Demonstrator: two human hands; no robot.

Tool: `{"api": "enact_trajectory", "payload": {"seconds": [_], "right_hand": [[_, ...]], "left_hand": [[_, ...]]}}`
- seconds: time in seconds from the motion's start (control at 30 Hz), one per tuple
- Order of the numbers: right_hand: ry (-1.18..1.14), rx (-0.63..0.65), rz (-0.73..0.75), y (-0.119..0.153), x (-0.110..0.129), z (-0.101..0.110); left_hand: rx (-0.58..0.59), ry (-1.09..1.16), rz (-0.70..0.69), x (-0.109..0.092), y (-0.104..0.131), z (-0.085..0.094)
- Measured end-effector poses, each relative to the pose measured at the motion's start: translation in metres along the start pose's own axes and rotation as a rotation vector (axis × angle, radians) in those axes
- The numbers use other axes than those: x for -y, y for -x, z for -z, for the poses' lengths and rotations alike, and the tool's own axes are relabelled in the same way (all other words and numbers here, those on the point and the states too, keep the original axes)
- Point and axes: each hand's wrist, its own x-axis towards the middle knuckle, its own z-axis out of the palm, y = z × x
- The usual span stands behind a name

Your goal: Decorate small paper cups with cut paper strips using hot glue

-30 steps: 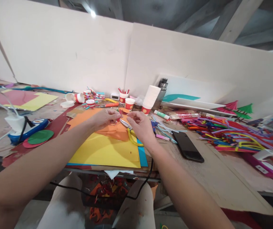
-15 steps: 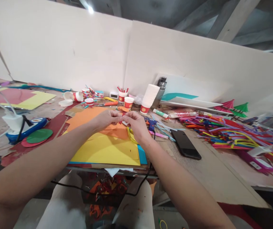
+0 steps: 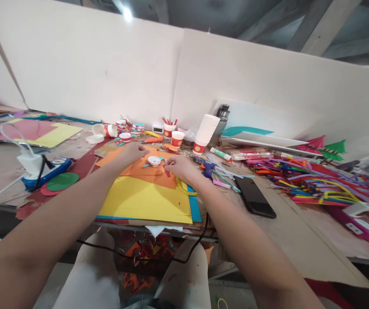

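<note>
One white disc between left and right fingers

Bare forearms; pale trousers, small reddish marks on right leg

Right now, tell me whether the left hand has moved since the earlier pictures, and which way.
Yes: the left hand has moved leftward and slightly farther from the body, judged against the paper cup beside the tall cup stack.

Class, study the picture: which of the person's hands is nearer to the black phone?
Right. The right hand is to the left of the black phone and farther back; the left hand is farther left, past the small round white piece.
</note>
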Motion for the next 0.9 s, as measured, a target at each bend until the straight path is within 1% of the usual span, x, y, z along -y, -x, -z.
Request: {"api": "enact_trajectory", "payload": {"seconds": [0.03,0.1,0.17,0.23,0.33,0.43,0.5,0.57,0.63,0.7,0.8,0.87,0.9], "right_hand": [[0.067,0.028,0.0,-0.001,0.001,0.0],[0.147,0.053,-0.004,-0.003,0.002,-0.001],[0.18,0.061,0.001,-0.004,0.003,-0.002],[0.19,0.06,0.019,-0.004,0.003,-0.003],[0.155,0.032,0.044,-0.003,0.002,-0.005],[0.141,-0.039,0.039,-0.003,0.002,-0.007],[0.126,-0.111,0.04,-0.004,0.003,-0.008],[0.059,-0.18,0.049,-0.006,0.006,-0.009],[-0.044,-0.212,0.067,-0.007,0.008,-0.01],[-0.119,-0.226,0.09,-0.008,0.009,-0.01],[-0.168,-0.256,0.11,-0.009,0.006,-0.008],[-0.199,-0.257,0.125,-0.009,0.001,-0.005],[-0.214,-0.245,0.136,-0.009,-0.001,-0.004]], "left_hand": [[0.01,-0.074,0.02,0.001,0.0,-0.003],[0.046,-0.141,0.022,0.001,0.0,-0.009],[0.085,-0.15,0.009,0.002,0.0,-0.013],[0.091,-0.137,0.005,0.003,-0.001,-0.015],[0.076,-0.121,0.015,0.005,-0.003,-0.014],[0.079,-0.097,0.01,0.005,-0.003,-0.011],[0.036,-0.061,-0.003,0.001,0.0,-0.008],[-0.051,0.008,-0.018,-0.007,0.006,-0.007],[-0.13,0.133,-0.036,-0.017,0.014,-0.008],[-0.129,0.217,-0.085,-0.026,0.021,-0.01],[-0.094,0.231,-0.154,-0.033,0.028,-0.014],[-0.082,0.288,-0.167,-0.034,0.028,-0.015],[-0.067,0.356,-0.161,-0.035,0.027,-0.016]]}}
